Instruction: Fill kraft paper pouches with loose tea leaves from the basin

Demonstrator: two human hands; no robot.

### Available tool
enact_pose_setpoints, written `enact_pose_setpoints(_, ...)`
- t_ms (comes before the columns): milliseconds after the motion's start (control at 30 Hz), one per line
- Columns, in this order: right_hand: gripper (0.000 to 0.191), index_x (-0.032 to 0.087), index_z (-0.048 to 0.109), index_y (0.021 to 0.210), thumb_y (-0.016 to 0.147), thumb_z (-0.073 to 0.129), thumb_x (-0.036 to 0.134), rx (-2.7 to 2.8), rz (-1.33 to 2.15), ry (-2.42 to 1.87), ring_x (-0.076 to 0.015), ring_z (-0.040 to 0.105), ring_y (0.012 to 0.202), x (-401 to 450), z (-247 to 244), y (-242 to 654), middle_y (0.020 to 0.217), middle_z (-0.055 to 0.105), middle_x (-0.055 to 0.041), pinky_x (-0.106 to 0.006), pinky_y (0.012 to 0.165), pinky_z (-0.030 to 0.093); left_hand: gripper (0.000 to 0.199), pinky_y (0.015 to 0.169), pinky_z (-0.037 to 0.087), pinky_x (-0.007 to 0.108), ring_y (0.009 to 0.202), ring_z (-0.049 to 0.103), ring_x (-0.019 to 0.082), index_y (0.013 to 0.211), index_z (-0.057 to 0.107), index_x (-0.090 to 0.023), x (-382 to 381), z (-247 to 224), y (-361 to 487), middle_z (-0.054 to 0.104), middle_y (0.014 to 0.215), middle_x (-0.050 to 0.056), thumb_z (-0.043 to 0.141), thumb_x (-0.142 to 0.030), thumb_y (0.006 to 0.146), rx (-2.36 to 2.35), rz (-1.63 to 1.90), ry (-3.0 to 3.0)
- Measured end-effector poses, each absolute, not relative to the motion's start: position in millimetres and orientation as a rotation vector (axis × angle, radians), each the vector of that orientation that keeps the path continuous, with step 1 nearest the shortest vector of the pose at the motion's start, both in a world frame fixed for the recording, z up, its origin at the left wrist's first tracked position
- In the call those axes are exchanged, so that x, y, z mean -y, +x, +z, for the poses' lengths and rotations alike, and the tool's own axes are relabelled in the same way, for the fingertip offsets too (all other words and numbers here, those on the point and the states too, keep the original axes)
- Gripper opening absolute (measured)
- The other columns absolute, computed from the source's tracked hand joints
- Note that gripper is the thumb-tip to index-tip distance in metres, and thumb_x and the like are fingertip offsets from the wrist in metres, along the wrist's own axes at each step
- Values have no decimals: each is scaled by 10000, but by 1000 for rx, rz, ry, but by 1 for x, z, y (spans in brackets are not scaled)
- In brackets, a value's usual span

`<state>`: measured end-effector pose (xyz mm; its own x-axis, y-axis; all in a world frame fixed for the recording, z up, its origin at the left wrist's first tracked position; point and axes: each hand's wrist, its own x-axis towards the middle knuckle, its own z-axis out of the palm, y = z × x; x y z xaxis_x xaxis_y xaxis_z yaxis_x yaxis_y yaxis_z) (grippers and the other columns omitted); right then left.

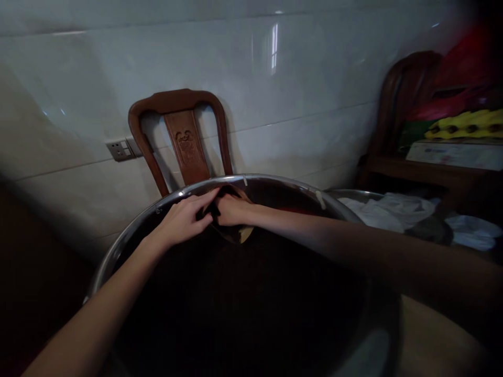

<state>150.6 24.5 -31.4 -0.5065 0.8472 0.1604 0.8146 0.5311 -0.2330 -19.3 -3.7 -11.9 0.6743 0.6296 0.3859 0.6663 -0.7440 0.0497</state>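
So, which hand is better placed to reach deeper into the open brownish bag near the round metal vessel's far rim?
Probably the right hand: its fingers seem inside the bag, while the left hand sits at the opening's edge.

Pale, glossy tiles (314,68) face the wall, their thin joints slanting past a narrow, bright reflection (274,48). Beyond the metal tub's far rim (279,181) stands a carved wooden chair (186,141), a socket plate (120,150) just left of it; past the right rim, another wooden chair (387,102) sits in dim light.
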Motion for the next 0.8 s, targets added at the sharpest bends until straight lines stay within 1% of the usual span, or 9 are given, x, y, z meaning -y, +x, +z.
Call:
enact_pose_setpoints(167,469,100,590,1162,713,610,236,2613,176,-1292,-249,584,976,-24,-12,162,1119,607,-161,-314,771,466,603,860,482,419,980,593,229,1442,309,-220,4,-13,-20,613,1164,90,455,-286,860,1099,-587,-2759)
enact_pose_setpoints(233,416,107,611,1101,710,622,249,2635,168,-1246,-216,594,889,-20,-5,168,1062,623,-137,-285,698,461,605,832,486,406,928,599,223,1441,314,-201,3,-12,-21,635,1086,87,454,-295,859,1106,-584,-2757)
enact_pose_setpoints(300,309,110,636,1012,746,577,254,2667,182,-1231,-188,592,777,-14,-2,172,967,639,-122,-275,616,441,613,802,492,392,895,602,221,1441,314,-192,2,-12,-20,641,1053,85,460,-294,855,1107,-574,-2759)
enact_pose_setpoints(333,265,109,645,969,774,532,248,2703,217,-1235,-174,585,722,-11,-3,172,917,642,-117,-273,584,428,616,801,493,389,900,603,222,1443,311,-196,2,-12,-20,639,1063,85,464,-292,854,1102,-569,-2761)
enact_pose_setpoints(400,259,104,658,912,811,459,234,2799,329,-1263,-154,571,630,-7,-8,170,830,643,-111,-272,545,413,619,827,490,387,950,600,224,1449,295,-215,2,-13,-19,625,1122,83,466,-286,859,1088,-562,-2764)
enact_pose_setpoints(467,269,90,665,918,808,457,222,2874,419,-1296,-149,564,581,-7,-17,167,793,643,-117,-272,524,409,619,872,480,397,1024,584,230,1450,291,-232,3,-14,-19,597,1203,81,471,-282,860,1070,-552,-2773)
enact_pose_setpoints(567,282,75,658,975,791,479,190,2873,398,-1307,-166,579,617,-15,-27,165,828,650,-139,-274,532,411,623,890,476,420,1061,576,241,1445,297,-236,3,-15,-19,578,1247,85,483,-284,852,1067,-533,-2773)
enact_pose_setpoints(700,320,83,629,1066,807,472,185,2798,279,-1237,-188,596,770,-22,-23,170,946,647,-148,-279,624,427,618,877,483,423,1026,592,240,1448,293,-226,3,-14,-20,597,1215,89,469,-281,858,1075,-560,-2772)
enact_pose_setpoints(800,276,102,644,1001,801,480,201,2758,288,-1160,-157,587,738,-19,-18,174,860,651,-98,-263,637,426,617,886,477,430,1024,591,245,1442,311,-202,2,-13,-19,607,1194,96,463,-265,847,1067,-568,-2784)
